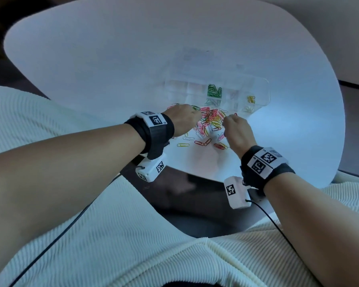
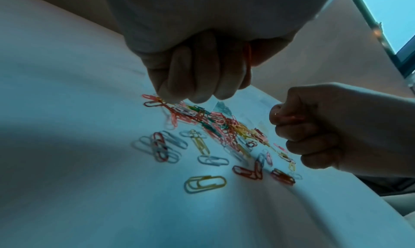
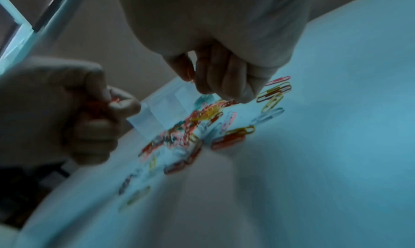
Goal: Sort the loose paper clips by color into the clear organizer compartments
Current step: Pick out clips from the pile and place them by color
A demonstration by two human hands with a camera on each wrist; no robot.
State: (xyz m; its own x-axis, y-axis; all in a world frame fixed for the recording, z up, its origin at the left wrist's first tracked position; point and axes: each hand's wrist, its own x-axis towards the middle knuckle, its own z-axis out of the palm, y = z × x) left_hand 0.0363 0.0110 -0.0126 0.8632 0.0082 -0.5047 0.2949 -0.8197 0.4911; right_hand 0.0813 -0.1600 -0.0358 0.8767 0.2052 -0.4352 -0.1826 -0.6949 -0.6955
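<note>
Loose paper clips (image 1: 209, 122) in red, pink, yellow, green and white lie heaped on the white table, just in front of the clear organizer (image 1: 263, 88). One compartment holds green clips (image 1: 215, 91), and another at the right holds yellow clips (image 1: 250, 99). My left hand (image 1: 188, 118) hovers at the pile's left edge with its fingers curled round red clips (image 3: 102, 102). My right hand (image 1: 233, 126) is at the pile's right edge, curled, and pinches red clips (image 2: 289, 118). The same pile (image 2: 224, 127) fills the left wrist view.
Single clips (image 2: 205, 181) lie scattered on the table nearer to me than the pile. The round white table (image 1: 91, 69) reaches far left and back. Its near edge (image 1: 195, 177) runs just behind my wrists, above my lap in white ribbed cloth.
</note>
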